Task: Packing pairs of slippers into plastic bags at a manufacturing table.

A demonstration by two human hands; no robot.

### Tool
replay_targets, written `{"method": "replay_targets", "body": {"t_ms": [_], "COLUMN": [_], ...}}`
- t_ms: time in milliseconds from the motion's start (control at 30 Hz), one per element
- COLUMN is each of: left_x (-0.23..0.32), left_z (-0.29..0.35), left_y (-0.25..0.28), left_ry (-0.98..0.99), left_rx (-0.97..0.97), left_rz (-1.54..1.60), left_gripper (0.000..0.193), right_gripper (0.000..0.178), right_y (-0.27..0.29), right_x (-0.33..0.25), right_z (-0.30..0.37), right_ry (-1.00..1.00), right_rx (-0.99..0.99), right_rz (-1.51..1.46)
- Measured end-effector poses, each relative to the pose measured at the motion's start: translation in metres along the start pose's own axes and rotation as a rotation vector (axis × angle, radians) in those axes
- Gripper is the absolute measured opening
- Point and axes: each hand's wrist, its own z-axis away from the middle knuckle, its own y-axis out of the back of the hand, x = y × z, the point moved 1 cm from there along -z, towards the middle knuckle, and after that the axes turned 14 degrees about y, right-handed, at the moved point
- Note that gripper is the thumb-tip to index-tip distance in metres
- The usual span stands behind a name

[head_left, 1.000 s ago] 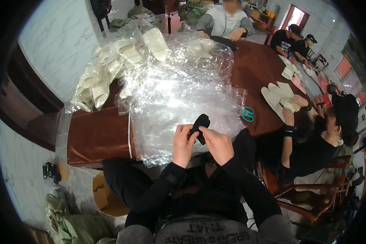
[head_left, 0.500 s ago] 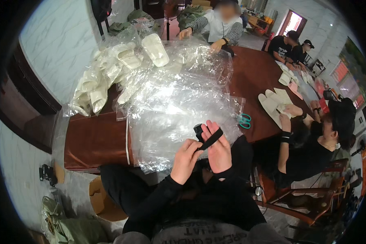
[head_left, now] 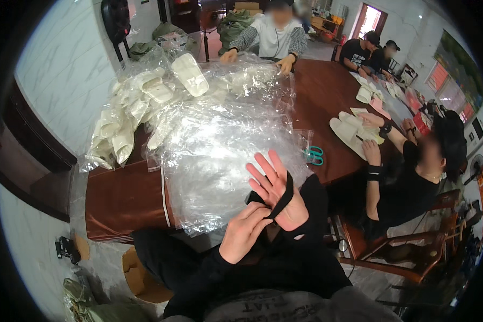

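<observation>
My right hand [head_left: 284, 201] is raised with the palm toward me and the fingers spread. A black strap [head_left: 285, 197] runs across its palm and round its thumb side. My left hand [head_left: 243, 234] pinches one end of that strap at the edge of the right palm. Behind the right hand a small black piece [head_left: 254, 197] shows, mostly hidden. Both hands are above the near edge of a sheet pile of clear plastic bags [head_left: 209, 155] on the table.
White slippers [head_left: 189, 75] in clear bags are heaped at the far left. Teal scissors [head_left: 315, 155] lie right of the bags on the brown tabletop [head_left: 327, 96]. A co-worker at right handles white slippers [head_left: 349, 131]; another person sits across. A cardboard box [head_left: 142, 276] stands on the floor.
My right hand has opened, its fingers now spread, and the strap has slid from the fingers down onto the palm. My left hand has moved slightly lower, still pinching the strap.
</observation>
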Motion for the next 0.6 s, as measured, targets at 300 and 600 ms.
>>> {"method": "replay_targets", "body": {"t_ms": [300, 600], "left_x": [-0.010, -0.008], "left_z": [0.001, 0.018], "left_y": [0.011, -0.003], "left_ry": [0.137, -0.055], "left_rx": [-0.037, -0.087], "left_rz": [0.222, -0.054], "left_gripper": [0.014, 0.016], "right_gripper": [0.071, 0.075], "right_y": [0.000, -0.010], "right_x": [0.015, 0.010], "right_z": [-0.002, -0.019], "right_ry": [0.448, 0.000], "right_rx": [-0.512, 0.011], "right_rz": [1.266, 0.178]}}
